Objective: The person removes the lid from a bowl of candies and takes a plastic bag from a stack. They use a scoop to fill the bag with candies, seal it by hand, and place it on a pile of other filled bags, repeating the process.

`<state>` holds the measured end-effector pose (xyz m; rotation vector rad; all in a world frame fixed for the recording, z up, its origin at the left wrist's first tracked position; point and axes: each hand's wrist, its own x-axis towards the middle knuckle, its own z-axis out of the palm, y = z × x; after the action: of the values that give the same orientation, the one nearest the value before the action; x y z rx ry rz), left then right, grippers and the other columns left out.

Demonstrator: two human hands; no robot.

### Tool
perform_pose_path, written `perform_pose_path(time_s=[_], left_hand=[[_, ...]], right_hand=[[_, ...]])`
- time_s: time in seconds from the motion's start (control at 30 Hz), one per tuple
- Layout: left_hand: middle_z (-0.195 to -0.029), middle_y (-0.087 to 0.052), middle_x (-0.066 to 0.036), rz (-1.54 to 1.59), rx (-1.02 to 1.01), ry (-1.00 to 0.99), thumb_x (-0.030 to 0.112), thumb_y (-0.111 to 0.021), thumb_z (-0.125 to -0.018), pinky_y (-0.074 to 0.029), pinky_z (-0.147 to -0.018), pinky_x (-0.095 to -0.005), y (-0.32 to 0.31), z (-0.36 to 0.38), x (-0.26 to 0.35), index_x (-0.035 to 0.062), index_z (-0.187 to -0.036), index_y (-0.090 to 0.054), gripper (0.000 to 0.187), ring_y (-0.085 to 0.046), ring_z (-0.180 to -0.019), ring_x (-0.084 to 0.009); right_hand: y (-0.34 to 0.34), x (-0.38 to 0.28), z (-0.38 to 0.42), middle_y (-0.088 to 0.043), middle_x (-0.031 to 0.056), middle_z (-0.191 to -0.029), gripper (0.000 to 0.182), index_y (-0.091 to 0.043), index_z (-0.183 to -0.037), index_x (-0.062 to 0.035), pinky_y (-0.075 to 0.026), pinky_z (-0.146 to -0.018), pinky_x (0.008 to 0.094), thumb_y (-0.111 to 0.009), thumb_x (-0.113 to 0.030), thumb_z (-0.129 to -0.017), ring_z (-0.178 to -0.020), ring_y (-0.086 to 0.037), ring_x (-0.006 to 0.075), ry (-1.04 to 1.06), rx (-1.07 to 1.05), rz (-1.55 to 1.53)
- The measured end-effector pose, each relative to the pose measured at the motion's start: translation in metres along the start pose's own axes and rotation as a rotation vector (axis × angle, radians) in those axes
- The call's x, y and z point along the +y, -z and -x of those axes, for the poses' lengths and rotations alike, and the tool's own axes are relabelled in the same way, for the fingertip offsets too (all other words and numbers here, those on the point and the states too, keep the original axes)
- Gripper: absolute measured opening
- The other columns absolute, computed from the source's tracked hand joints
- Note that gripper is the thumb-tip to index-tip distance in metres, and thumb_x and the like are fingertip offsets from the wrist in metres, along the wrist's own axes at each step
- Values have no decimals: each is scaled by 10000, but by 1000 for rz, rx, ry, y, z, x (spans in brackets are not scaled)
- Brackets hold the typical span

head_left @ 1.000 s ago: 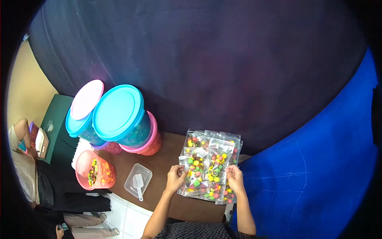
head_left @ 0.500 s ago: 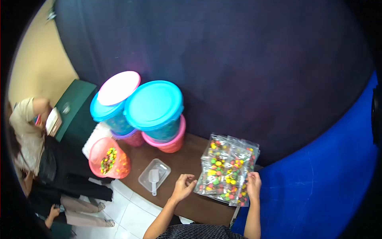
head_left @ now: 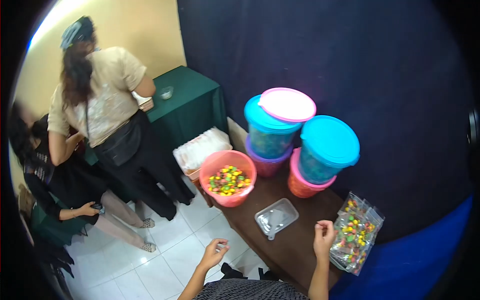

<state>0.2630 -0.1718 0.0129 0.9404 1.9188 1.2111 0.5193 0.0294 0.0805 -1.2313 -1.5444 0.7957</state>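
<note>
My left hand hangs over the floor in front of the table, fingers loosely bent and nothing held. Just left of the candy bags, my right hand is raised above the table edge; its fingers curl loosely, with nothing visible in them. Clear bags of colourful round candies lie in an overlapping pile at the table's right end. A clear plastic tray rests mid-table with a translucent scoop in it. At the left end, an open pink bucket holds loose candies.
Lidded buckets stand stacked along the back of the brown table. White plastic packs fill a basket beyond the pink bucket. Two people stand at left near a green-covered table. A dark curtain hangs behind.
My view has swung left, so the table and buckets appear farther right. My right hand has come away from the candy bags. My left hand is now off the table, over the floor.
</note>
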Motion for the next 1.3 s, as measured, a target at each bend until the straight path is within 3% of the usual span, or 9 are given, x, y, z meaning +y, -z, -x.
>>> perform_pose_path(time_s=[0.23, 0.47, 0.53, 0.67, 0.9, 1.0, 1.13, 1.27, 1.3], left_hand=[[-914, -567, -81, 64, 309, 230, 197, -595, -766, -438, -624, -269, 122, 56, -65, 24, -971, -544, 274, -532, -727, -152], [-871, -575, -68, 163, 444, 362, 208, -570, -787, -429, -617, -251, 156, 80, -103, 26, -995, -529, 279, -538, -733, -128], [-863, -582, -84, 235, 429, 418, 141, -567, -769, -436, -646, -265, 158, 71, -98, 7, -967, -537, 242, -539, -751, -153], [-887, -586, -84, 194, 315, 423, 196, -590, -773, -441, -669, -276, 164, 36, -94, 11, -975, -538, 279, -549, -792, -171], [-931, -574, -83, 59, 165, 353, 212, -569, -798, -438, -718, -285, 196, -63, -64, 26, -1005, -525, 281, -547, -832, -169], [-942, -574, -89, 6, 103, 255, 210, -569, -800, -441, -728, -293, 209, -113, -50, 26, -1007, -519, 281, -549, -844, -171], [-960, -573, -97, -38, 44, 119, 197, -574, -798, -445, -729, -291, 218, -175, -27, 23, -1008, -507, 281, -560, -830, -167], [-955, -567, -99, 68, -111, 70, 194, -569, -795, -438, -735, -288, 206, -218, -16, 25, -1023, -514, 288, -558, -845, -170], [-949, -565, -90, 100, -182, 78, 177, -561, -801, -438, -726, -279, 202, -227, -20, 23, -1024, -519, 275, -554, -836, -153]], right_hand=[[-144, -81, 40, -524, 69, -681, 64, -529, -778, 4, -397, -529, 245, -543, -34, -729, -573, -493, 126, 193, -388, -105], [-224, -113, 45, -533, 103, -689, 79, -523, -782, 18, -436, -532, 266, -548, -33, -727, -584, -539, 170, 253, -583, -128], [-247, -116, 40, -535, 113, -690, 86, -522, -784, 20, -437, -532, 270, -550, -37, -725, -573, -542, 182, 241, -608, -129], [-298, -112, 17, -532, 126, -708, 97, -527, -791, 13, -436, -535, 290, -547, -56, -727, -593, -548, 205, 240, -688, -108], [-399, -101, -33, -503, 162, -864, 206, -524, -868, -14, -381, -767, 400, -549, -158, -722, -875, -474, 325, 382, -809, 66], [-424, -97, -48, -506, 168, -880, 252, -528, -885, -17, -379, -781, 409, -558, -203, -719, -878, -481, 334, 451, -894, 178], [-436, -81, -61, -509, 156, -888, 255, -519, -879, -22, -412, -737, 408, -553, -221, -724, -857, -515, 323, 331, -1115, 253], [-435, -76, -57, -501, 149, -859, 229, -534, -857, -23, -432, -699, 389, -562, -207, -725, -812, -532, 310, 380, -1056, 252], [-434, -77, -56, -499, 138, -875, 184, -524, -861, -58, -438, -695, 422, -547, -172, -719, -826, -539, 319, 358, -1065, 244]])
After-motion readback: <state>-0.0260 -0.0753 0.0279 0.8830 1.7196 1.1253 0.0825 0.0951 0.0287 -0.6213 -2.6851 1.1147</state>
